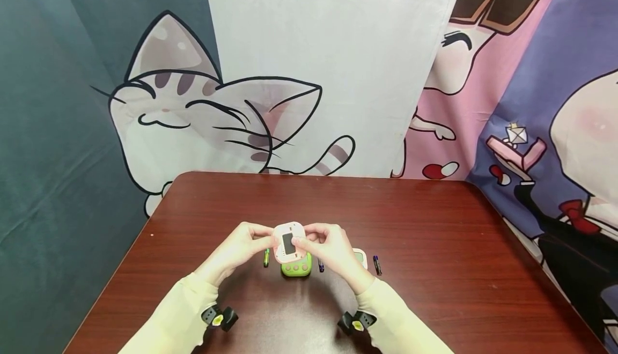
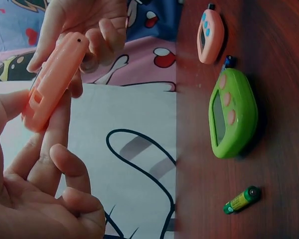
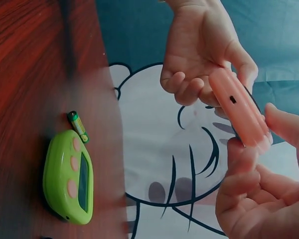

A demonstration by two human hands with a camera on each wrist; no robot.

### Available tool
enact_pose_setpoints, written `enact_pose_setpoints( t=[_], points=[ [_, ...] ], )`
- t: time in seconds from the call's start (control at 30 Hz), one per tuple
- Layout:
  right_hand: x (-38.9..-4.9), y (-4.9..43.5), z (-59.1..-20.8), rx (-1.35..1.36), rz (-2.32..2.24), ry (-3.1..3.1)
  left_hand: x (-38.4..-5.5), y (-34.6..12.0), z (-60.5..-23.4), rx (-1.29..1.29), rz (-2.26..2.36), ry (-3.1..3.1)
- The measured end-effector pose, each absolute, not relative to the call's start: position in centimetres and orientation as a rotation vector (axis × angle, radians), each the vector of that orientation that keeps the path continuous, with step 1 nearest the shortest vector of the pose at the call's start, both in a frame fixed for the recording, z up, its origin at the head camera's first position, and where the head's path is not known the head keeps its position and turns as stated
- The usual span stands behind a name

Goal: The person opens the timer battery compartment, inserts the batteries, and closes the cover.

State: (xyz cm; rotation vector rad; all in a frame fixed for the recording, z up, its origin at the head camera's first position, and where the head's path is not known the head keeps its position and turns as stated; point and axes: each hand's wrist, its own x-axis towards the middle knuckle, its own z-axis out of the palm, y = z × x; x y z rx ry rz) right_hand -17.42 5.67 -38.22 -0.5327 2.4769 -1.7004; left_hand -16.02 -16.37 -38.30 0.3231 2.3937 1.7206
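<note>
Both hands hold up a small pink electronic device with a dark screen above the table. My left hand pinches one side of it between thumb and fingers. From the other side my right hand pinches it, with the thumb over the front by the screen. Its pink edge shows a small slot in the left wrist view, and the right wrist view shows a dark opening in the casing. Below the hands lies a green device with pink buttons, partly hidden by the held one.
Left of the green device lies a green battery. Dark batteries lie to its right, one close by and one farther off. Another pink device with blue buttons lies partly behind the right forearm. A printed cloth hangs behind the table.
</note>
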Motion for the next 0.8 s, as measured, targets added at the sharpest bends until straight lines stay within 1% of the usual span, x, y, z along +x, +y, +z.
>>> enact_pose_setpoints(
  t=[0.23,0.53,0.8],
  points=[
    [-17.04,6.05,-38.21,-0.558,-1.579,2.511,-15.87,-16.14,-38.43,0.409,1.676,2.412],
    [-17.15,6.26,-38.55,-0.510,-1.672,2.409,-15.92,-16.02,-38.15,0.445,1.662,2.416],
    [-17.54,6.38,-38.87,-0.595,-1.601,2.380,-15.83,-16.16,-38.54,0.442,1.636,2.435]
  ],
)
